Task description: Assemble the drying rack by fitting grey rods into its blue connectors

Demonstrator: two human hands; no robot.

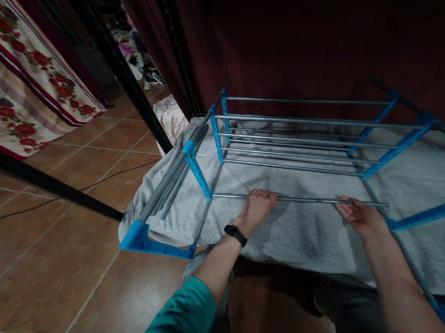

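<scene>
We see a brown tiled floor [63, 236] spreading across the left, and a dark red curtain [291, 37] hanging along the far side. A flowered curtain [18, 89], cream with red roses, hangs at the far left. Near us lies a rumpled grey blanket [297, 238], and on it rests the rack [302, 119], partly put together: dull grey metal tubes at the left and right, joined at the far side by several thin crossbars. Its bright blue brackets, such as the left bracket [197, 170], stand out sharply against the grey. The single rod [309, 200] lies on the near side of those crossbars, slim and slightly shiny; its left end meets the foot of that bracket, while its right end crosses the right-hand tube, and we cannot tell whether it is joined there. A few loose rods [174, 189] lie side by side at the left. Our left arm, in a green sleeve [178, 325], reaches forward and rightward, and the left hand [257, 208], palm down, curls its fingers over the rod. Our right hand [359, 217] comes from the near right, palm turned partly up, fingertips touching the rod; we cannot tell how firmly they grasp it. A black wristband [236, 235] circles our left wrist.
</scene>
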